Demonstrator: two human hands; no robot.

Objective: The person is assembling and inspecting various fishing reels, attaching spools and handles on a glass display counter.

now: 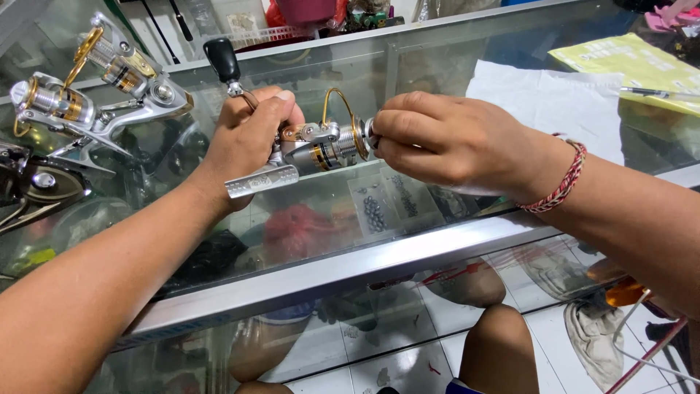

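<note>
Head view: left hand (251,135) fingers clamped round spinning reel (313,146) body, held above glass counter (328,273). Right hand (437,138) fingers pinch its spool end. Best keep body locked, turn at the spool only. Two more reels (87,95) lie left.

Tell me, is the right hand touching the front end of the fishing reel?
Touching. The head view shows the right hand with its fingertips closed around the front end of the fishing reel, with no gap visible.
</note>
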